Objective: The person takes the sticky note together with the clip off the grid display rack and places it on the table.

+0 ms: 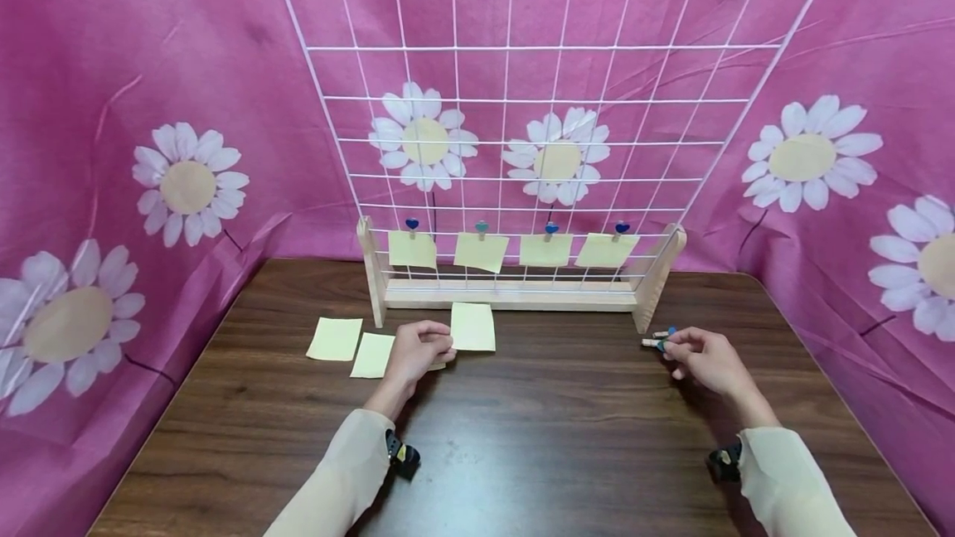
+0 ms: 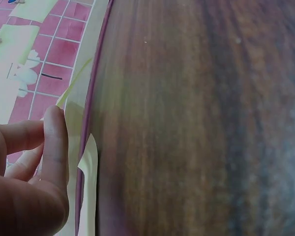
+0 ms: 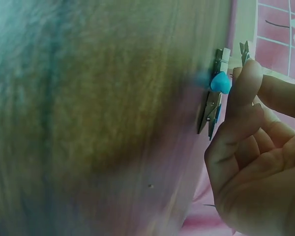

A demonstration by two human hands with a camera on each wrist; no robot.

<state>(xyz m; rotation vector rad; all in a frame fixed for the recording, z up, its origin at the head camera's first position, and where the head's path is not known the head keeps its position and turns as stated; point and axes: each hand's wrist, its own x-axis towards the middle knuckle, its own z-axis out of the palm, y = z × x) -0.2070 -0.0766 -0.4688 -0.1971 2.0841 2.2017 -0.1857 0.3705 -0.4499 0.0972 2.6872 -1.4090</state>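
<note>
My left hand (image 1: 418, 355) pinches a pale yellow sticky note (image 1: 473, 327) by its left edge, in front of the rack's wooden base. In the left wrist view that note (image 2: 74, 82) shows nearly edge-on beyond the fingertips. Two more sticky notes lie to the left, a far one (image 1: 334, 339) and a near one (image 1: 369, 357) partly behind the hand; another peeks out beneath it. At the right, my right hand (image 1: 707, 361) pinches a small wooden clothespin (image 3: 244, 51), mostly covered by the fingertips. Beside it is another clothespin (image 3: 211, 109); a blue heart (image 3: 220, 82) shows there.
A white wire grid (image 1: 510, 98) stands upright in a wooden stand (image 1: 507, 298) at the table's back. Several sticky notes (image 1: 481, 253) hang in a row on its lower wires, clipped with heart clothespins. Behind is a pink flowered cloth (image 1: 224, 7). The brown table (image 1: 537, 437) extends forward.
</note>
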